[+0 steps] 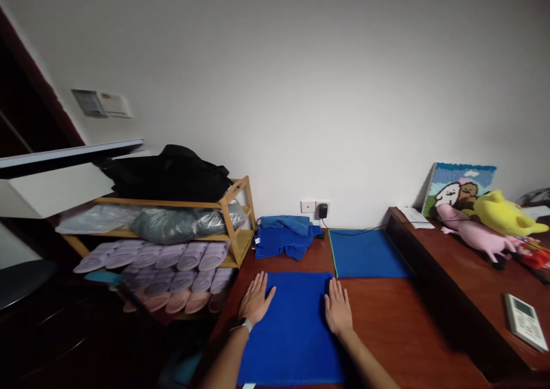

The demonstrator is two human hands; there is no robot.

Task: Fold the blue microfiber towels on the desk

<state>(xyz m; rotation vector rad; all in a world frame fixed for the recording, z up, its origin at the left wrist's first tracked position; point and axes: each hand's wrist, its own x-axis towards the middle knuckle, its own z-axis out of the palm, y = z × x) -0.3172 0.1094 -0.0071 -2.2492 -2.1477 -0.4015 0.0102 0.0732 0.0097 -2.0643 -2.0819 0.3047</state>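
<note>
A bright blue towel (296, 331) lies spread flat on the reddish-brown wooden table, with a small white tag at its near left corner. My left hand (256, 300) rests flat at the towel's far left corner, fingers stretched out, a watch on the wrist. On the far right corner lies my right hand (338, 306), palm down with its fingers extended. Behind the towel sits a loose pile of folded blue cloths (283, 237). A second blue cloth (369, 253) with a green edge lies flat to the right of that pile.
At left stands a wooden rack (234, 223) with lilac slippers (189, 255), plastic-wrapped bundles and a black bag (172, 174). A raised ledge on the right bears plush toys (476, 237), a picture (462, 185) and a white remote control (526, 322). A black cable runs from the wall socket (315, 207).
</note>
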